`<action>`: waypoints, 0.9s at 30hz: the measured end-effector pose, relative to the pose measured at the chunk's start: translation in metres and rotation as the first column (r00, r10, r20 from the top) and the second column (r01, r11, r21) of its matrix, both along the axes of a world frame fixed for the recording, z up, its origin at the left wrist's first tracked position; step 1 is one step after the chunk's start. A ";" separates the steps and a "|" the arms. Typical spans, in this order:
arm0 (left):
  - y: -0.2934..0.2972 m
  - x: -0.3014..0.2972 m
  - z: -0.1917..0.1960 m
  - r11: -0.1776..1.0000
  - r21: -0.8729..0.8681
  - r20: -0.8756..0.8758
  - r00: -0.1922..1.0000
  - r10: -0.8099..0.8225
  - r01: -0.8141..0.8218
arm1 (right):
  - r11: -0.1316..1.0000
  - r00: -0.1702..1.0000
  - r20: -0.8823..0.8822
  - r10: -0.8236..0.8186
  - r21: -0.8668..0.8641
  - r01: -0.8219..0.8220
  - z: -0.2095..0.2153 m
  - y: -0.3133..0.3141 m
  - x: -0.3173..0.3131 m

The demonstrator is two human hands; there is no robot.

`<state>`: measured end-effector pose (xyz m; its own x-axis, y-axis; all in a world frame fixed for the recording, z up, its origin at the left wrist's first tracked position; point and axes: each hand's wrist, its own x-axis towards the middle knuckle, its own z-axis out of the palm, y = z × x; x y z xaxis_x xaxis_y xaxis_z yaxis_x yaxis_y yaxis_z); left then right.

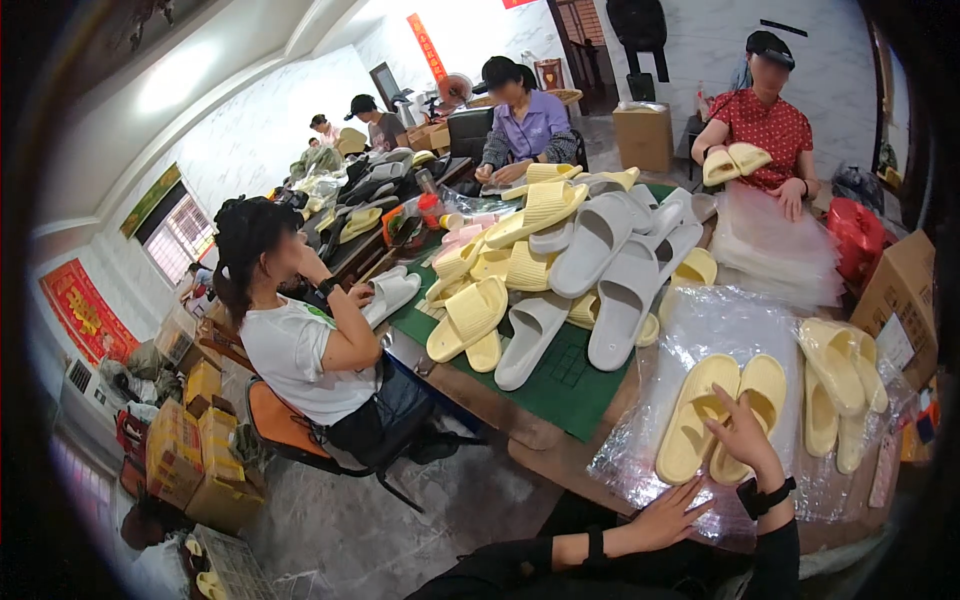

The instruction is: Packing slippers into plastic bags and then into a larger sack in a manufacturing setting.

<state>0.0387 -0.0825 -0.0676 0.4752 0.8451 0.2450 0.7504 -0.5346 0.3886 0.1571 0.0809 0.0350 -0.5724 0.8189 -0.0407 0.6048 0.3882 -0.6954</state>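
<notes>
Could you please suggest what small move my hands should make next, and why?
Perhaps lift the near edge of the clear plastic sheeting with your left hand, since its fingers lie there while your right hand touches the yellow slippers on top.

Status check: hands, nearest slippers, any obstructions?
Right hand at yellow slippers, fingers spread. Left hand beside them. Slippers side by side on clear plastic. Slipper pile beyond, not blocking.

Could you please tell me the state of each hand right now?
Left hand: open, fingers outstretched at the clear plastic, holding nothing visible.
Right hand: open, fingers extended over the yellow slippers, not closed around either.
</notes>
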 end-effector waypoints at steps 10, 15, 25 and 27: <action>0.001 0.002 -0.006 0.999 0.028 0.056 0.998 0.017 -0.018 | 0.997 0.996 -0.069 -0.063 0.050 0.067 -0.016 -0.007 -0.001; 0.003 0.001 0.004 1.000 -0.005 0.025 1.000 -0.015 0.015 | 0.974 0.905 0.374 -0.202 0.172 0.146 -0.023 0.012 -0.015; 0.000 0.000 0.034 0.991 -0.127 -0.036 0.999 0.027 -0.031 | 0.941 0.593 -0.731 -0.338 -0.278 0.193 0.011 -0.022 0.012; 0.002 -0.002 0.048 0.983 -0.129 0.025 0.990 0.137 -0.132 | 0.910 0.543 -0.735 -0.407 -0.273 0.313 0.043 -0.044 0.017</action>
<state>0.0364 -0.0805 -0.0191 0.3485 0.9259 0.1458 0.7976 -0.3746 0.4728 0.1743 0.0367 0.0784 -0.0861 0.9813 0.1721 -0.0924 0.1641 -0.9821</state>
